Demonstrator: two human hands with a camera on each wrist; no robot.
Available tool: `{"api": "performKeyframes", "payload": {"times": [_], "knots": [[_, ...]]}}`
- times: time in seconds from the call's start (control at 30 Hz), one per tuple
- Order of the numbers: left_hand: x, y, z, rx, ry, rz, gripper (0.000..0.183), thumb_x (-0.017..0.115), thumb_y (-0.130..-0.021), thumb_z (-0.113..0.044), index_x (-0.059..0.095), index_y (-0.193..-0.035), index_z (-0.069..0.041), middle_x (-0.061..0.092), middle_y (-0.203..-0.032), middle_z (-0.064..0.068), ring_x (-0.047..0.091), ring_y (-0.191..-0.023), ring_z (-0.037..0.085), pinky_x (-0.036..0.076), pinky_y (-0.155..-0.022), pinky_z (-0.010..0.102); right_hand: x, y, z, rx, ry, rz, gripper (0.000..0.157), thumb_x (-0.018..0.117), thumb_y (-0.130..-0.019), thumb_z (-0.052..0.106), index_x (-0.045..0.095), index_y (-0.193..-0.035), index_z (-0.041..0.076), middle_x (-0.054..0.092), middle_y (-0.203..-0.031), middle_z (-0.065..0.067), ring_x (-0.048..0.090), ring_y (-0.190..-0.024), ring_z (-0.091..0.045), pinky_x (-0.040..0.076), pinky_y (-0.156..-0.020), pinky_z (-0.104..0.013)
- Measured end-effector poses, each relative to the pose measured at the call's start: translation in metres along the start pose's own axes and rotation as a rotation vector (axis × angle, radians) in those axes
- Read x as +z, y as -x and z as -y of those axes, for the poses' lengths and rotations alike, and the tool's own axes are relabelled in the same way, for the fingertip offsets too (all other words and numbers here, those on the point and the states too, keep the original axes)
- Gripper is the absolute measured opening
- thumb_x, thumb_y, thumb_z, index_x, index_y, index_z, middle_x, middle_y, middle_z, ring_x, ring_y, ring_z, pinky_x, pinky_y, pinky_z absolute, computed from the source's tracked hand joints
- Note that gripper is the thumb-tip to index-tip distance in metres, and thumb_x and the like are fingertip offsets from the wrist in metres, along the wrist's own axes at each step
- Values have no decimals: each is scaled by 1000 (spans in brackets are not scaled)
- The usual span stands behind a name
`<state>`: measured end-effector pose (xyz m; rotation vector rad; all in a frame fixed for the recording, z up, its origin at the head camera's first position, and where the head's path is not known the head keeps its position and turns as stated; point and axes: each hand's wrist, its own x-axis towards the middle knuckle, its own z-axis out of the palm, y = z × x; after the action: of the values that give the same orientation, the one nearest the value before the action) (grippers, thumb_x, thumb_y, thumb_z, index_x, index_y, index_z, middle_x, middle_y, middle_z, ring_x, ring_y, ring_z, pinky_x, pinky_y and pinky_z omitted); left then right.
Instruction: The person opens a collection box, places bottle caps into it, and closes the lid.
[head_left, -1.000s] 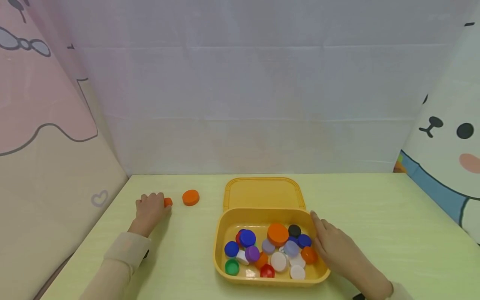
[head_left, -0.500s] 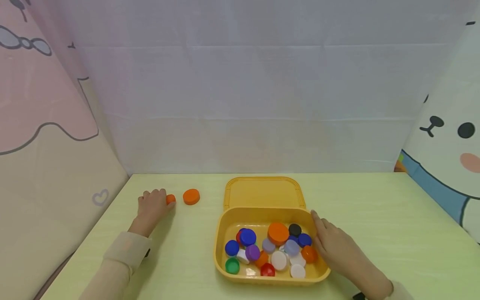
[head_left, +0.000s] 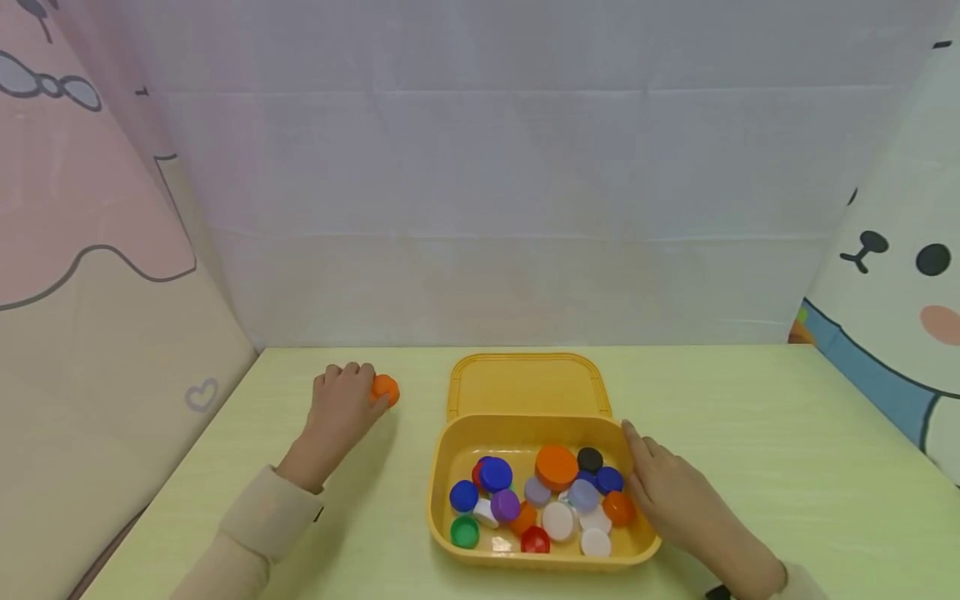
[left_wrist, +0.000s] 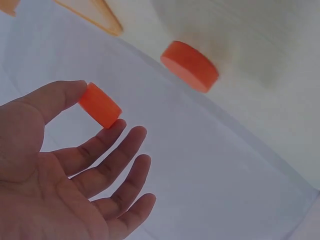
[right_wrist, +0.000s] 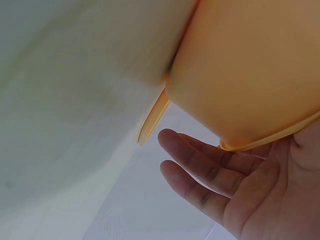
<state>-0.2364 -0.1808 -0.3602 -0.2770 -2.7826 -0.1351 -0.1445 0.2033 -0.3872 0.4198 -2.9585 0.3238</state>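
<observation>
An orange bottle cap (left_wrist: 100,106) is pinched between the thumb and forefinger of my left hand (head_left: 343,408); the other fingers spread loosely in the left wrist view. Beyond it, a second orange bottle cap (left_wrist: 189,66) lies on the table, and the two overlap in the head view. My right hand (head_left: 678,496) rests along the right rim of the yellow box (head_left: 442,542), its long fingers extended at the outer wall in the right wrist view. Inside the box lie several bottle caps, among them a green cap (head_left: 464,532), a purple cap (head_left: 505,505) and a black cap (head_left: 589,459).
Behind the box lies a flat yellow lid (head_left: 528,385). The pale green table (head_left: 750,417) stretches to both sides, with a light cloth backdrop (head_left: 510,183) rising at its far edge and printed cloths on the left and right.
My left hand has moved right and slightly away from me with the pinched cap, reaching the second orange cap. My right hand and the box have stayed put.
</observation>
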Motion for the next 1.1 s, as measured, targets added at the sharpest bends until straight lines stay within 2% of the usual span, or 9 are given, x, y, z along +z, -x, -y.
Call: {"api": "performKeyframes", "payload": {"times": [0.2,0.53,0.8,1.1], "knots": [[-14,6,-34,93,11,-72,29,70,-77,-29,56,-83,-5,53,-74,6,49,-76,31,41,-68,40,0,0,0,-6,4,-7,53,52,-87,15,37,-133,-7,60,-102,-15,59,-78,-22,52,-74,-41],[-24,20,-78,234,21,-53,34,71,-76,-35,58,-92,-8,57,-82,4,48,-82,26,40,-76,37,-2,0,0,4,-4,13,53,51,-88,16,36,-134,-7,59,-104,-16,60,-81,-24,51,-76,-43],[-24,29,-106,338,2,39,35,69,-77,-39,58,-93,-10,59,-87,4,48,-85,23,41,-80,37,-2,0,0,-3,-10,13,53,51,-88,15,37,-134,-7,59,-103,-16,59,-79,-22,52,-74,-41],[-14,33,-129,450,-10,138,33,64,-81,-43,59,-91,-12,59,-88,0,46,-82,18,40,-80,34,-1,0,-1,-16,0,-1,53,53,-87,15,37,-133,-7,59,-100,-14,57,-75,-20,52,-72,-40]]}}
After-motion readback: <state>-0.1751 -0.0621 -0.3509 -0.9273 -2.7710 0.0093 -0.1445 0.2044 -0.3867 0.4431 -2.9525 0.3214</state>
